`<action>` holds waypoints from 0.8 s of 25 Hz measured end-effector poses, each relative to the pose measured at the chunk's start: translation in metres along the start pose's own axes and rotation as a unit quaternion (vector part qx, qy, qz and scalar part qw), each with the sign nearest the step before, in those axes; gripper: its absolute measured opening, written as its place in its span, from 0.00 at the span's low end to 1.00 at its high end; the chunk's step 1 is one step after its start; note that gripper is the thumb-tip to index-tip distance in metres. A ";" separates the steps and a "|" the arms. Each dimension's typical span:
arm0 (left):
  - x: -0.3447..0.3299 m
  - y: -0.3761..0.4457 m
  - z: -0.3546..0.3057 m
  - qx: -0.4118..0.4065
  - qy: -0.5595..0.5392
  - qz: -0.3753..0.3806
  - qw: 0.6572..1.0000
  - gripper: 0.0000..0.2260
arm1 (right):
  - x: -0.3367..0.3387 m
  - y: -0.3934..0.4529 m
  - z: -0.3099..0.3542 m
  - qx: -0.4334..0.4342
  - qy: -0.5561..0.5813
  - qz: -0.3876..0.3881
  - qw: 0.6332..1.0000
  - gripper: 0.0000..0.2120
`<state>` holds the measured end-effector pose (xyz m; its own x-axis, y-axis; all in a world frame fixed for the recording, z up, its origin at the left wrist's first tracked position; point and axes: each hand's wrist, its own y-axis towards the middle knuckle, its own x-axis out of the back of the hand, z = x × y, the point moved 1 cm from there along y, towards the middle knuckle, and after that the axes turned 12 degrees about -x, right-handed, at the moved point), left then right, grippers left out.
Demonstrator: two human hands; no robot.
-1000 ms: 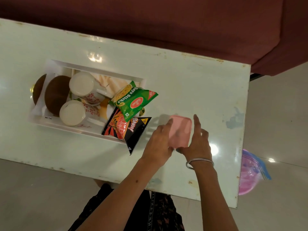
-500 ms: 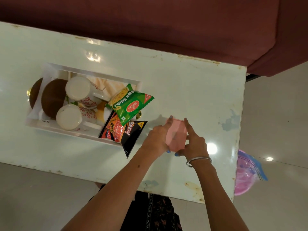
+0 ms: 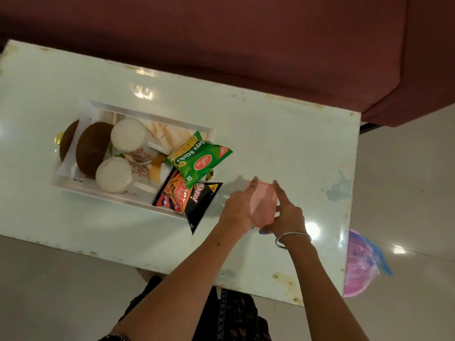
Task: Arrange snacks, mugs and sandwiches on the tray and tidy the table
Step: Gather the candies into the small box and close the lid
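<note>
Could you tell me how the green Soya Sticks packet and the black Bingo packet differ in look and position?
The green Soya Sticks packet lies on top, overlapping the black Bingo packet beneath it. The green one points toward the table's far right; the black one's corner hangs over the white tray rim toward the person. The green one shows a red oval logo, the black one white lettering. Both sit at the tray's right end.

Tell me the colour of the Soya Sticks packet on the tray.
Green, with a red oval logo and white lettering; the Soya Sticks packet shows in the head view.
</note>
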<state>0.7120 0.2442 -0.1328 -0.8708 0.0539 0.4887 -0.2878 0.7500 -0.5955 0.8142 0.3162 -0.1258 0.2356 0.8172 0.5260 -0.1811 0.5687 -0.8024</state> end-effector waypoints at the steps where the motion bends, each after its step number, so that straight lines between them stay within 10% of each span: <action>1: -0.002 -0.002 -0.002 -0.003 0.003 -0.005 1.000 0.48 | -0.001 -0.002 -0.002 0.000 0.020 0.012 1.000 0.57; 8: -0.014 -0.034 0.000 -0.008 -0.048 -0.054 0.997 0.49 | -0.032 -0.013 -0.027 -0.092 0.236 -0.112 0.961 0.13; 20: -0.019 -0.143 0.069 -0.064 -0.098 -0.215 0.970 0.21 | -0.053 0.001 0.045 -0.039 0.220 -0.163 0.961 0.12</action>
<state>0.7423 0.0902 -0.1010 -0.7435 -0.3992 0.5365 -0.6006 0.7514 -0.2733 0.7589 0.2775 -0.1420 0.6518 0.4684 0.5965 0.0385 0.7651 -0.6428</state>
